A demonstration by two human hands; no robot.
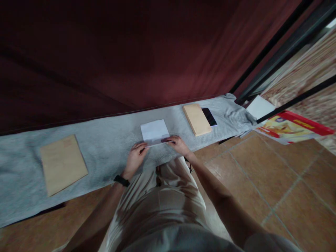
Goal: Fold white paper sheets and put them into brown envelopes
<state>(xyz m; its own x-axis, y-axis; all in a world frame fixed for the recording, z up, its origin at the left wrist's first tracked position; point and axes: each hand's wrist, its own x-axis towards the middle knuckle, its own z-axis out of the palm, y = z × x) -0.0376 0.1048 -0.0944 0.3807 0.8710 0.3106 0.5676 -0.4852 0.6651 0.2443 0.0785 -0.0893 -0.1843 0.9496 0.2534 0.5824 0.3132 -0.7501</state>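
A white sheet of paper [154, 130] lies in front of me on a grey cloth, its near edge raised a little and bent up or folded. My left hand [136, 155] pinches the near left corner between thumb and fingers. At the near right corner, my right hand [178, 144] grips the same edge. Both hands are closed on the paper, and part of each fingertip is hidden. To the right is a stack of tan envelopes [196, 119], partly covering a dark phone or tablet [209, 117]. A flat brown envelope [63, 164] rests at the left.
The grey cloth [105, 140] covers a long narrow table. Behind it hangs a dark red curtain [147, 63]. Dark metal bars [278, 56] stand at the right, with a red and yellow printed sheet [288, 126] and a white sheet [260, 107] beyond. The floor [252, 168] is brown tile.
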